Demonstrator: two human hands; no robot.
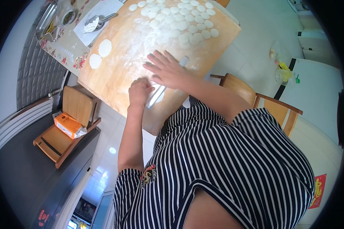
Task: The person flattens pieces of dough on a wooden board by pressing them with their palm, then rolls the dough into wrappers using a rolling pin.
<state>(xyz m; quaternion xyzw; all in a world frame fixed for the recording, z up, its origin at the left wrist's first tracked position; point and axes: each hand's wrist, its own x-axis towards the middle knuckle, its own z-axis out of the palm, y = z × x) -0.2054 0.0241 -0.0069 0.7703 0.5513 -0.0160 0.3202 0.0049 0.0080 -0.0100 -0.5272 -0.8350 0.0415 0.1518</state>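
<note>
A light rolling pin (156, 96) lies slanted near the front edge of the floured wooden board (118, 82). Under it, a white dough piece (160, 97) shows in part. My right hand (167, 70) rests flat over the pin's upper part with its fingers spread. Left of the pin, my left hand (140, 91) has its fingers curled at the dough's edge; what they pinch is too small to make out. Two rolled dough rounds (105, 48) lie at the board's left side. Many small flattened dough pieces (183, 25) cover the far right part.
On the patterned tablecloth (67, 47) at the far left are a bowl of white flour (91, 24) with a utensil and a bowl of green filling (68, 17). A chair (77, 105) holding an orange package (69, 125) stands left; another chair (239, 88) stands right.
</note>
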